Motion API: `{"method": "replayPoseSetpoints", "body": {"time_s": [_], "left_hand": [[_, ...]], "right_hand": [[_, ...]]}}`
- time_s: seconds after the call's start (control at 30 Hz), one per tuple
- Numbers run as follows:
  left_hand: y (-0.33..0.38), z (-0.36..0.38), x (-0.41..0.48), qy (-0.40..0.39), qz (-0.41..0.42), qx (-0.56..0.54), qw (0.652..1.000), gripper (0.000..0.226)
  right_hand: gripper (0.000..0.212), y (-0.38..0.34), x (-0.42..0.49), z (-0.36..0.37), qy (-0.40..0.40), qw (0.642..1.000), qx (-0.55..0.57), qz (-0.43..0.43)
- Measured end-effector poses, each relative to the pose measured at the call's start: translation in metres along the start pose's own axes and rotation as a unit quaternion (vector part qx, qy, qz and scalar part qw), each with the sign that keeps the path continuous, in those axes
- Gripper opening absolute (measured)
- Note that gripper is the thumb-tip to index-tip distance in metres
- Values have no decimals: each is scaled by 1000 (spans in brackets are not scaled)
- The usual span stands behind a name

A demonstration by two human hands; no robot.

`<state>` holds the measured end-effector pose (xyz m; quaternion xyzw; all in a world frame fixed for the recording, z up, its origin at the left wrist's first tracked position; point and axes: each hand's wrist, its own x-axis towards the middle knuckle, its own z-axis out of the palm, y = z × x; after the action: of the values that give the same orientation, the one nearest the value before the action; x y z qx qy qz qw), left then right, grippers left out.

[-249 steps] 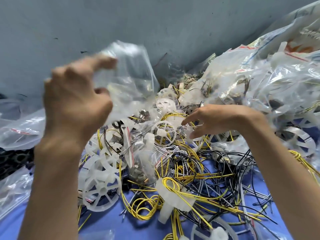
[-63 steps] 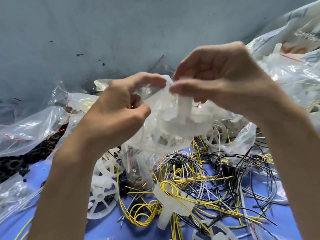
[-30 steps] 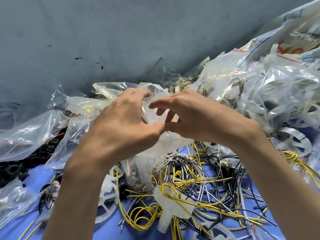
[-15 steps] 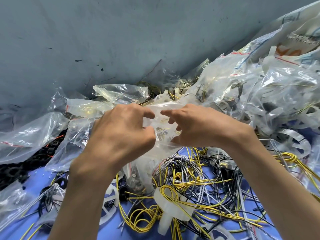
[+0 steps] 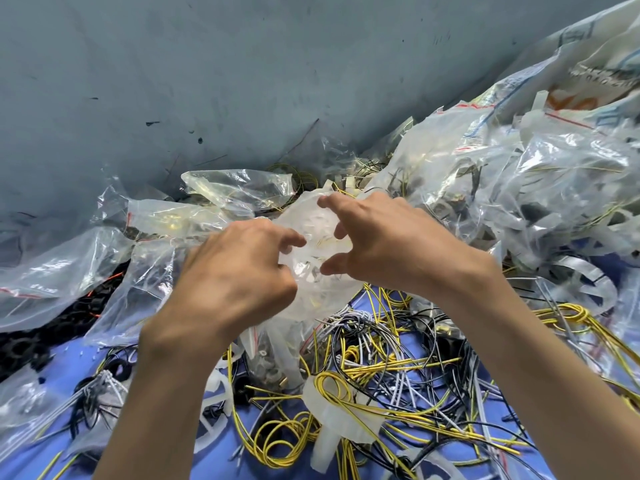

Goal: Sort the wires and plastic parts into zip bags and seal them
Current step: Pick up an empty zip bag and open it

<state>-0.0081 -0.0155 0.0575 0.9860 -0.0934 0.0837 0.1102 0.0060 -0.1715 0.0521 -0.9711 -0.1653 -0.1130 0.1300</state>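
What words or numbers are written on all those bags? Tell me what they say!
None can be read.
The printed sack, top right: dark lettering, too blurred to read.
The orange mark on that sack: only a shape, no legible word.
The clear bag, far left: small dark print, too small to read.
The zip bag gripped by the left hand and right hand: no writing shows.

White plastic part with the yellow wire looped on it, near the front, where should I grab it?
Take the white plastic part by its narrow stem, likely from the near side: it juts toward you, while yellow wire loops over the wide top.
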Motion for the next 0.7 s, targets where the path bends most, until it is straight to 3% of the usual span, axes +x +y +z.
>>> {"method": "replayPoseSetpoints", "body": {"time_s": [0.13,0.23,0.53,0.7], "left_hand": [[1,3,1,114,-28,-3,993,31],[3,1,-2,166,-44,-9,985,28],[-4,-5,-3,85,-27,5,996,39],[-8,-4,0,141,18,15,990,46]], "right_hand": [[61,0,-1,-1,0,1000,-5,-5],[60,0,-1,-2,9,1000,-9,-14],[61,2,2,0,-17,999,21,-21],[64,-3,1,1,64,998,4,-24]]}}
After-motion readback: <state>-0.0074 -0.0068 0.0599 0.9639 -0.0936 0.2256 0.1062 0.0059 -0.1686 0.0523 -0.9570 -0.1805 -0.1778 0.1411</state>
